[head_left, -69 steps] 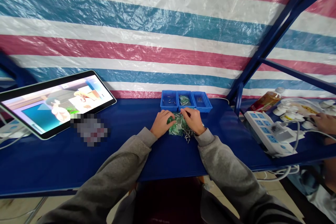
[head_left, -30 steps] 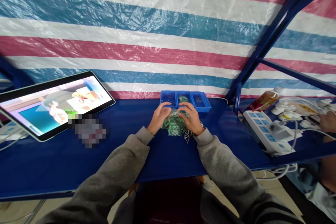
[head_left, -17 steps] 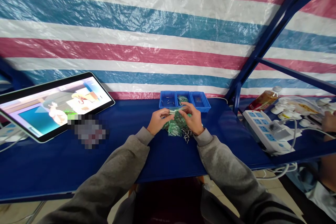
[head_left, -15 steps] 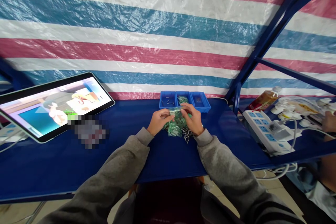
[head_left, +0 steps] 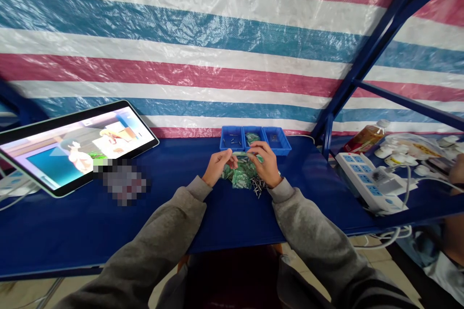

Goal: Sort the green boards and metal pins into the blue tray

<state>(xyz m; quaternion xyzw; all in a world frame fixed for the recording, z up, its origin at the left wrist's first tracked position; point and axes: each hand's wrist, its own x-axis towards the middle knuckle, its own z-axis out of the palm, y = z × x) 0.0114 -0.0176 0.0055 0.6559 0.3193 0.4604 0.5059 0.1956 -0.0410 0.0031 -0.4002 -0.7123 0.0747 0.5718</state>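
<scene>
We are pinching one packet (head_left: 240, 154) in our right hand's fingers (head_left: 256, 151) above the green packets (head_left: 242, 176); our left hand's grip (head_left: 217, 166) we cannot tell. Bare worktop (head_left: 235, 219) is stretching to the near edge.

Small green packets (head_left: 241, 177) — glossy, crumpled, heaped loosely between and just below the two hands' (head_left: 266, 164) grips. Metal pins (head_left: 258, 186) — slim, silver and dark, crisscrossed, lying below the right-hand grip, beside the packets.
</scene>
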